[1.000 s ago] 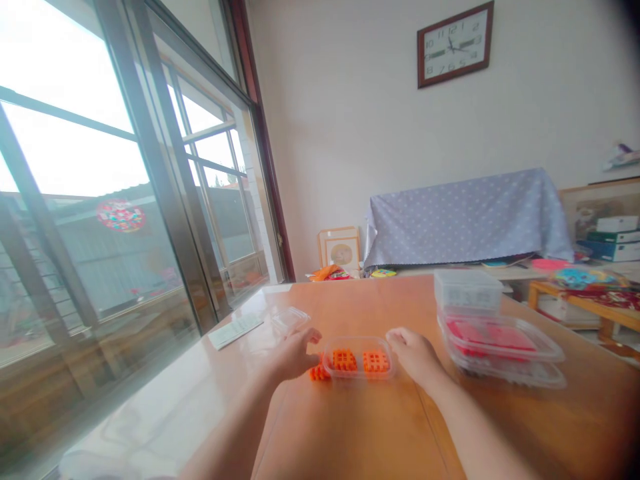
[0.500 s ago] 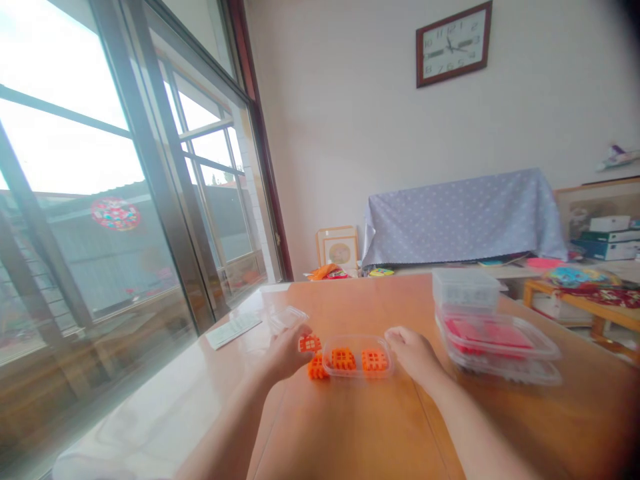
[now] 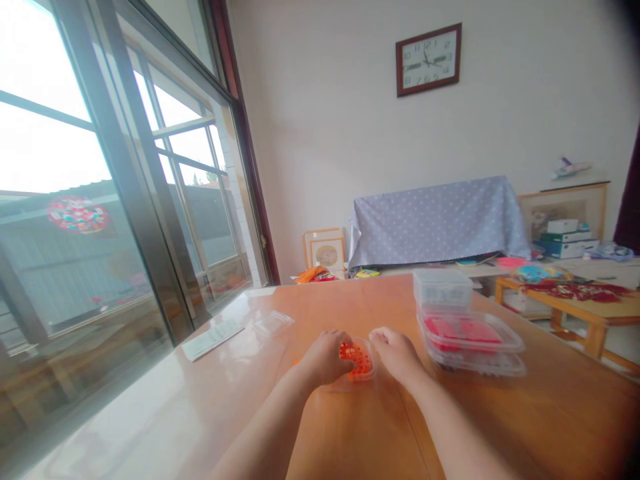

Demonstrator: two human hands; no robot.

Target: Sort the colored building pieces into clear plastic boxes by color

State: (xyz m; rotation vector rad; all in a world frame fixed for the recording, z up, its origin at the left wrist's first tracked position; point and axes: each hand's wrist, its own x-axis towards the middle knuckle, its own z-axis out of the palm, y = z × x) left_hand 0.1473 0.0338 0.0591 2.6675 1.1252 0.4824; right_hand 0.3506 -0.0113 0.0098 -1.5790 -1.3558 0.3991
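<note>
A shallow clear plastic container (image 3: pixel 371 373) sits on the table between my hands, with orange openwork lattice blocks (image 3: pixel 364 360) inside. My left hand (image 3: pixel 325 359) reaches over its left side, fingers closed round an orange lattice block (image 3: pixel 346 349) that it partly covers. At the right rim, my right hand (image 3: pixel 399 351) pinches the container's edge with curled fingers. A sliver of another orange block (image 3: pixel 296 363) peeks out left of my left wrist; the rest is hidden.
On the right stand stacked clear containers (image 3: pixel 515 343), one holding red pieces (image 3: pixel 463 332), with a translucent box (image 3: pixel 442 288) behind. A clear lid (image 3: pixel 274 323) and a paper sheet (image 3: pixel 213 339) lie at left. A window (image 3: pixel 165 200) borders the table's left side.
My left hand has moved right with the orange block, from beside the container to over it. The right hand stays at the rim. The view has shifted slightly to the right.
</note>
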